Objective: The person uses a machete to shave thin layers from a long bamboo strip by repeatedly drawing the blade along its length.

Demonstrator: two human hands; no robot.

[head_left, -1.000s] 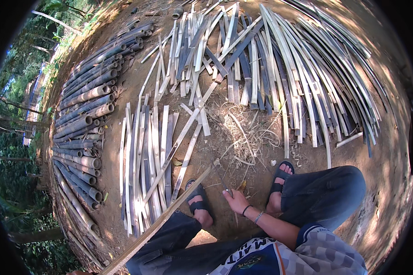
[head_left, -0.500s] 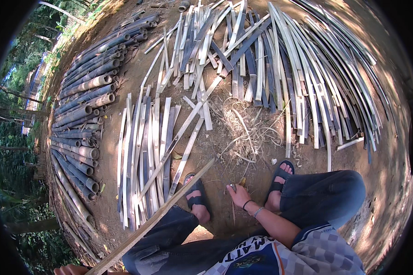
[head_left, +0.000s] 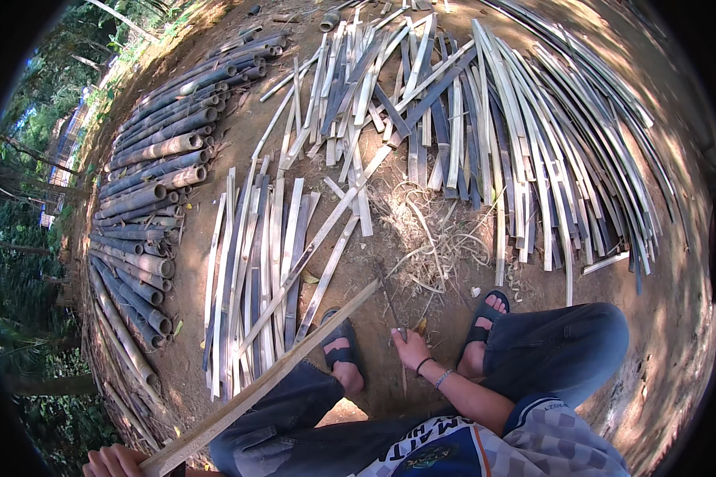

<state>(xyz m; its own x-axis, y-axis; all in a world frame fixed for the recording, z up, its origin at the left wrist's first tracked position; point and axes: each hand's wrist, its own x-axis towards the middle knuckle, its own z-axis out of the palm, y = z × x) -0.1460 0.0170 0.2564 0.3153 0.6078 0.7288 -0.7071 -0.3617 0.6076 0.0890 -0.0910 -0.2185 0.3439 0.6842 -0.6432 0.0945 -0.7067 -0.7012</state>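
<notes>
At the lower left edge, my left hand [head_left: 113,461] is closed at the near end of a long pale bamboo strip [head_left: 266,381]. The strip slants up and right across my left leg, its far end in front of my left sandal. My right hand [head_left: 410,350], between my feet, is closed round a knife. The thin dark knife blade [head_left: 389,298] points away from me, close to the strip's far end; whether they touch I cannot tell. A thin end of the tool shows below my fist.
Split bamboo strips [head_left: 250,270] lie left of my feet, with larger heaps of strips [head_left: 525,151] ahead and right. Whole dark bamboo poles [head_left: 155,163] are stacked at far left. Curled shavings [head_left: 433,238] litter the dirt ahead of my sandals [head_left: 342,346].
My left hand has come further into view, moving up slightly with the strip. My right hand has shifted a little down and left, and the knife blade now shows more clearly.
</notes>
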